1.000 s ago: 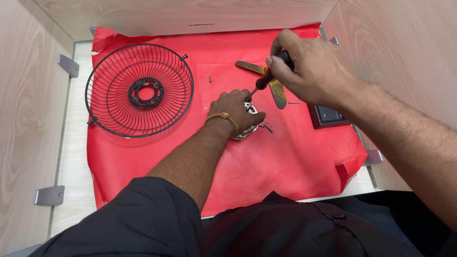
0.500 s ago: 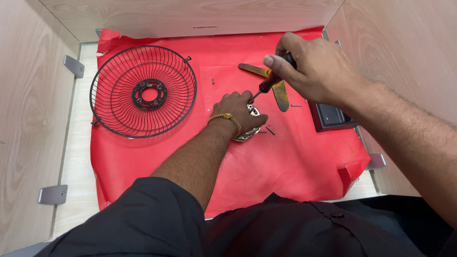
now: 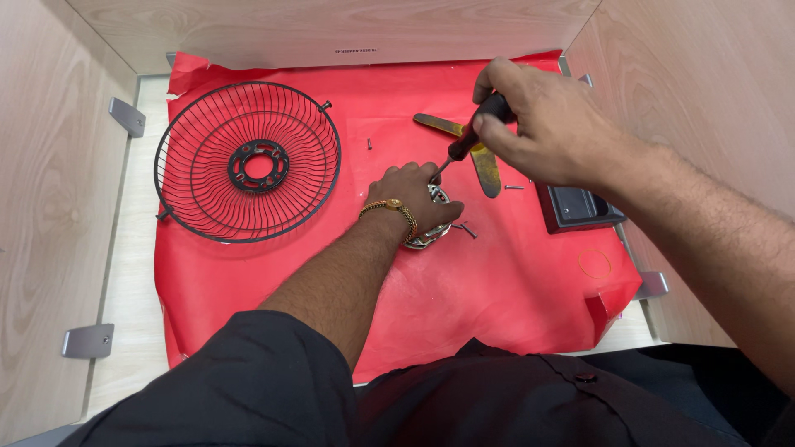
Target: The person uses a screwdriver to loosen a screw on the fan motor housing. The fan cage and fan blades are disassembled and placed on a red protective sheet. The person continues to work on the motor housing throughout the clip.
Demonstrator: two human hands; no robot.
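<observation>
The left hand (image 3: 418, 203) lay palm-down over a small round silver metal motor housing (image 3: 429, 233) near the middle of the red sheet (image 3: 497, 306) that covered the pale wooden bench (image 3: 124, 273). Its fingers were curled down over the housing's top, most likely to pin the part so that it could not turn or skid under the tool. A gold chain bracelet (image 3: 389, 207) sat at that wrist.

The right hand (image 3: 546, 124) was closed in a full fist round the black handle of a red-shafted screwdriver (image 3: 465, 142). The shaft slanted down and to the left, its tip meeting the housing just beside the left hand's fingertips, an angle that kept the hand out of the line of sight.

Behind the screwdriver lay a yellow-brass fan blade (image 3: 476, 153), flat on the sheet. A black wire fan guard (image 3: 247, 161) rested well apart at the left, dished side up. A few loose dark screws (image 3: 464, 229) lay scattered near the housing, where the red sheet probably made them easy to spot. A small black rectangular tray (image 3: 575, 207) sat at the right edge, near an orange rubber band (image 3: 595, 263).
</observation>
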